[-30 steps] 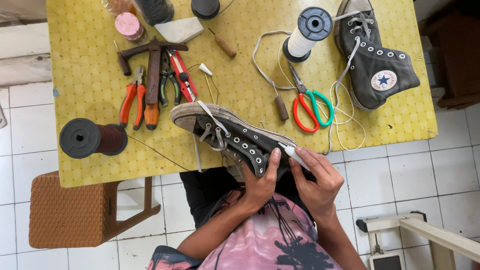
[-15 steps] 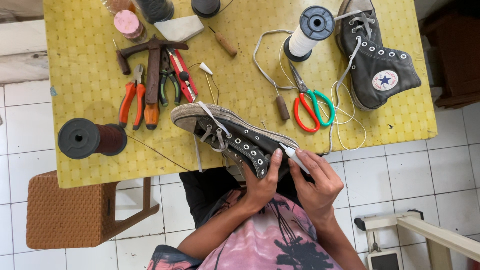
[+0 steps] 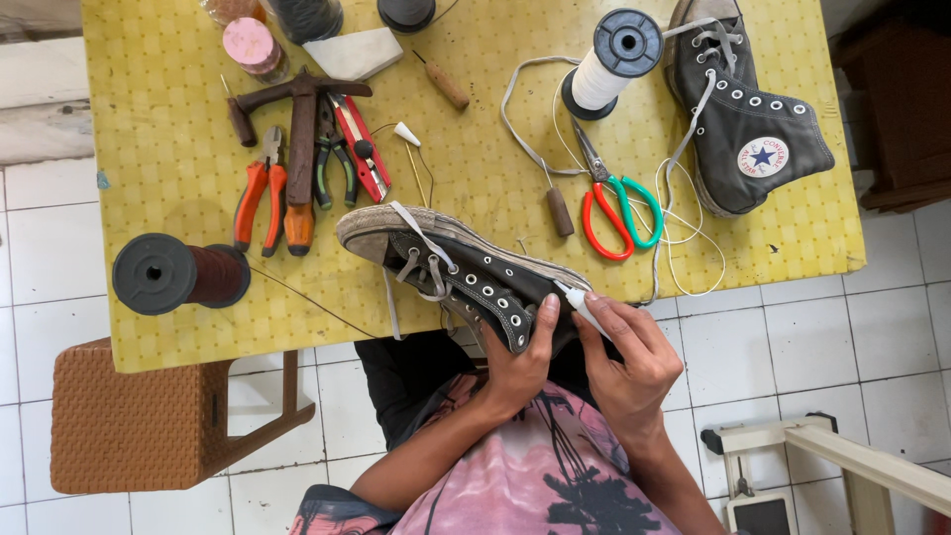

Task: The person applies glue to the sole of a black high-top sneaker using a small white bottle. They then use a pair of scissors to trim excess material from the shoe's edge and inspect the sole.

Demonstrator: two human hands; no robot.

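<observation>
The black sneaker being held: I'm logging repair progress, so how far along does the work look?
Mid-job. The black sneaker lies sole-up at the table edge, steadied by the left hand; the right hand presses a small white tool against its heel. The second sneaker sits aside, untouched. No finished work is visible.

Bright, even daylight across the yellow bench (image 3: 178, 178) — colours punchy, no harsh glare. Soft short shadows sit under the dark thread spool (image 3: 178, 274) and the shoe (image 3: 466, 272). Focus is crisp throughout — only slight wide-angle bending at the frame edges.
</observation>
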